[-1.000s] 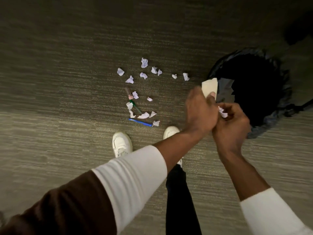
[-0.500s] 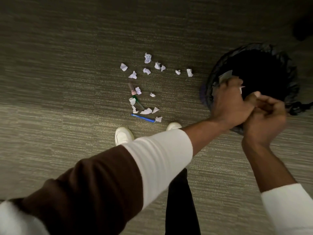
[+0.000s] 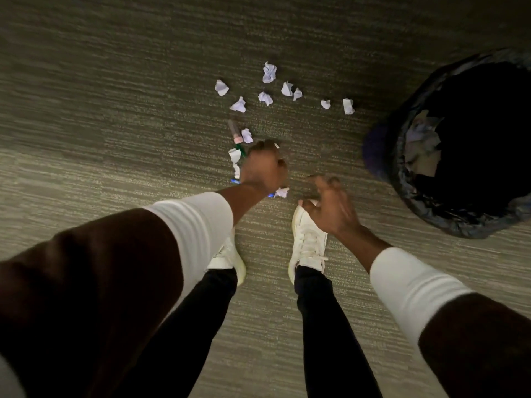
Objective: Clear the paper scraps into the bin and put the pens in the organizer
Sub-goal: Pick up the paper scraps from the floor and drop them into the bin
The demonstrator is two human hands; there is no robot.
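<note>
Several crumpled white paper scraps [image 3: 265, 98] lie scattered on the carpet. Among them are a grey marker with a pink band [image 3: 233, 129], a green pen [image 3: 243, 151] and a blue pen [image 3: 235, 181], the last two mostly hidden by my left hand [image 3: 264, 166]. That hand is low over the scraps with its fingers curled down; I see only its back. My right hand [image 3: 330, 208] hovers over my right shoe, fingers spread, holding nothing. The black-lined bin [image 3: 379, 156] stands at the right with paper [image 3: 422, 142] inside. No organizer is in view.
My two white shoes [image 3: 309, 237] stand on the grey-green carpet just below the scraps. One scrap [image 3: 281, 192] lies between my hands. The bin's rim is a hand's width right of my right hand.
Both hands have left the bin's rim, where they were pressed together around scraps, and swung down and left to the floor. The right hand now holds nothing.
</note>
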